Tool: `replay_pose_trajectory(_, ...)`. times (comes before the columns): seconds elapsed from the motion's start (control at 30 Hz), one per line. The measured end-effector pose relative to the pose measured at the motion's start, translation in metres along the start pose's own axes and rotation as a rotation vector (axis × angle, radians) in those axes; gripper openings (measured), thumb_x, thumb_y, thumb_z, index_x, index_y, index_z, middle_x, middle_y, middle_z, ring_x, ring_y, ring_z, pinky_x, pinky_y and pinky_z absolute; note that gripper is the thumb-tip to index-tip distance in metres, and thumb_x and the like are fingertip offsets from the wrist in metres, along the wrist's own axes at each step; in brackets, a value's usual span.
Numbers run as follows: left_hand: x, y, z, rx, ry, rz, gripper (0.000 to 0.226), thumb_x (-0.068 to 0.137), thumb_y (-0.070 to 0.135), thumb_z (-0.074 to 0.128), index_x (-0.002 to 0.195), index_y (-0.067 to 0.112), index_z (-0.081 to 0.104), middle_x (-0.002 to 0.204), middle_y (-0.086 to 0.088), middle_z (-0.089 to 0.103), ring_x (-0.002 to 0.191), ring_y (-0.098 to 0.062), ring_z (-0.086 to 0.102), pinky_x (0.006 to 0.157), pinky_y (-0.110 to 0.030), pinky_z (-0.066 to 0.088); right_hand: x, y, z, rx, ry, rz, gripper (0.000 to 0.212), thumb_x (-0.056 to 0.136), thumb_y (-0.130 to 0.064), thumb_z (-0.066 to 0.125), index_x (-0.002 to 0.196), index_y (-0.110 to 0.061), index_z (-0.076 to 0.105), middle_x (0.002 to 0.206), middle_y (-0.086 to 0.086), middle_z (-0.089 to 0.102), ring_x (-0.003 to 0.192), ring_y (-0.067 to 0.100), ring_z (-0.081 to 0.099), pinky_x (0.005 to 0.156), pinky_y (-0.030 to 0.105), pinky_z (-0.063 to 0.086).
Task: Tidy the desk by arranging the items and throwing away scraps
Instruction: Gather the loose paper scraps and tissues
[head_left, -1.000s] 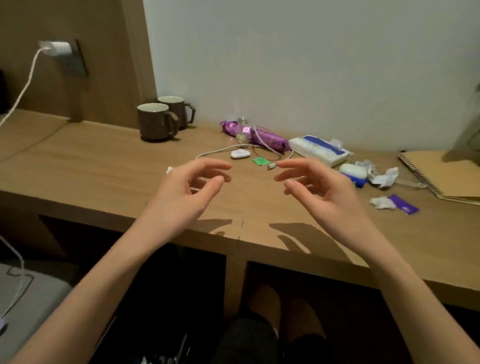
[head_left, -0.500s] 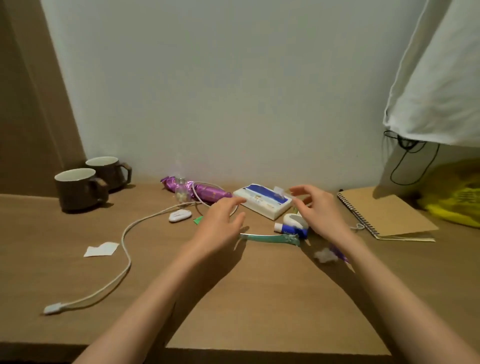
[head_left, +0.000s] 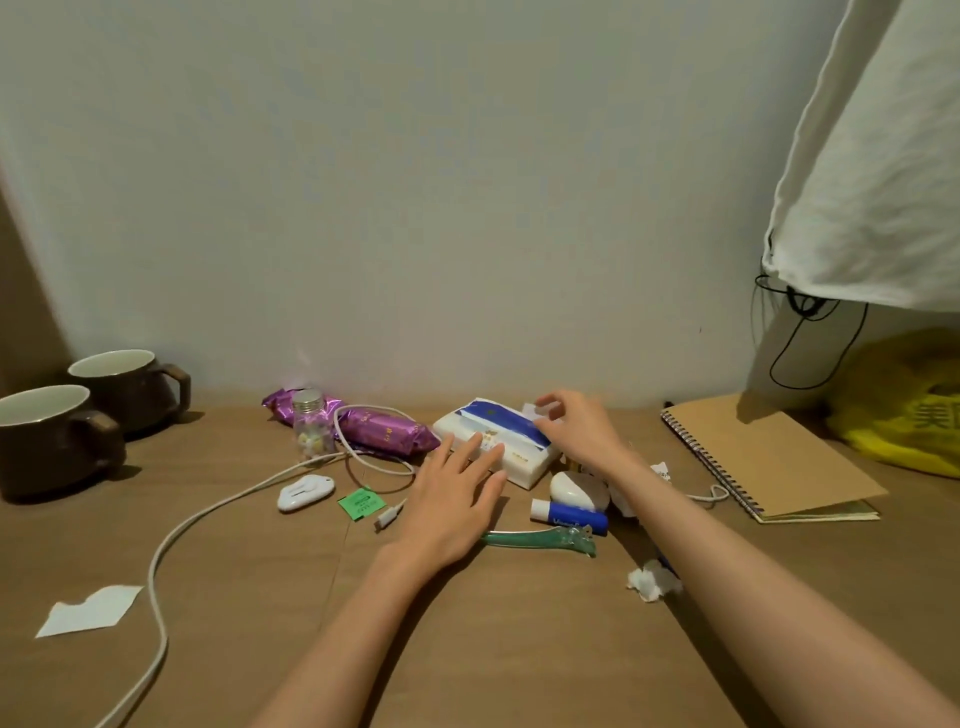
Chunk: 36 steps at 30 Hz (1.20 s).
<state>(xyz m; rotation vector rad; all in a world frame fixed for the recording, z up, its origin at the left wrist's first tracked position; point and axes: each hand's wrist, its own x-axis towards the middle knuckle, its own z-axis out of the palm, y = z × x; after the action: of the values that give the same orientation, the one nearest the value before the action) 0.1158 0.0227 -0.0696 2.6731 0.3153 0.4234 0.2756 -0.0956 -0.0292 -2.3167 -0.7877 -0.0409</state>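
Observation:
A white and blue tissue pack (head_left: 523, 463) lies near the wall on the wooden desk (head_left: 519, 649). My left hand (head_left: 457, 501) rests flat on its near end, fingers straight. My right hand (head_left: 576, 431) curls over its far end and pinches the white tissue (head_left: 529, 409) sticking out there. Scraps lie around: a green scrap (head_left: 359, 503), a crumpled paper ball (head_left: 652, 579), a white paper piece (head_left: 91, 610). In front of the pack are a blue lip balm (head_left: 571, 515), a white oval case (head_left: 576, 491) and a green hair clip (head_left: 540, 538).
Two brown mugs (head_left: 47, 441) stand at the left. A purple snack pack (head_left: 384, 431), a small jar (head_left: 309, 426), a white cable (head_left: 208, 514) and a white gadget (head_left: 304, 491) lie left of the tissue pack. A spiral notebook (head_left: 763, 457), yellow bag (head_left: 909, 405) and hanging white cloth (head_left: 883, 156) fill the right.
The view has moved in closer to the wall. Both hands have reached forward from mid-air onto the tissue pack, the left one landing flat and the right one closing on its far end.

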Motion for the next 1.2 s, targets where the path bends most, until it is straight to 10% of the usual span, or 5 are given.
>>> replay_pose_trajectory(0.37,-0.006,0.008,-0.015,-0.194,0.151,0.041,0.051,0.1,0.041,0.031,0.148,0.033,0.019,0.156,0.008,0.02,0.144,-0.008,0.013,0.117,-0.034,0.019,-0.023,-0.025,-0.038,0.114,0.208,-0.188,0.017,0.089,-0.02,0.064,0.106,-0.021,0.069,0.098,-0.007,0.069,0.086,0.003,0.062,0.073,0.016,0.051)
replay_pose_trajectory(0.57,-0.012,0.037,-0.046,-0.604,0.332,0.03,0.059,0.091,0.053,0.044,0.138,0.06,0.011,0.157,0.011,0.016,0.143,-0.013,0.019,0.109,-0.046,0.033,-0.076,-0.04,-0.06,0.166,0.087,-0.313,0.013,0.089,-0.02,0.065,0.101,-0.024,0.069,0.095,-0.015,0.068,0.088,-0.001,0.064,0.076,0.012,0.051)
replay_pose_trajectory(0.77,-0.017,0.045,-0.051,-0.901,0.182,-0.088,0.067,0.081,0.051,0.055,0.142,0.044,0.029,0.149,-0.003,0.036,0.134,-0.022,0.039,0.091,-0.025,0.044,-0.1,-0.035,-0.043,0.209,0.066,-0.411,0.013,0.086,-0.015,0.069,0.095,-0.024,0.07,0.091,-0.014,0.07,0.086,0.003,0.066,0.078,0.019,0.055)
replay_pose_trajectory(0.97,-0.021,0.046,-0.05,-1.184,0.114,-0.244,0.044,0.086,0.035,0.061,0.129,0.024,0.055,0.117,-0.005,0.063,0.103,-0.022,0.066,0.093,-0.037,0.053,-0.106,-0.032,-0.026,0.309,0.133,-0.404,0.015,0.085,-0.016,0.071,0.097,-0.02,0.062,0.091,-0.011,0.069,0.087,0.003,0.067,0.076,0.02,0.056)
replay_pose_trajectory(1.2,-0.019,0.044,-0.045,-1.107,0.219,-0.23,0.026,0.089,0.013,0.06,0.114,0.009,0.066,0.098,-0.001,0.07,0.091,-0.013,0.068,0.07,-0.018,0.058,-0.105,-0.029,-0.019,0.259,0.13,-0.364,0.017,0.082,-0.023,0.073,0.093,-0.023,0.06,0.089,-0.014,0.068,0.085,-0.001,0.068,0.073,0.016,0.056)
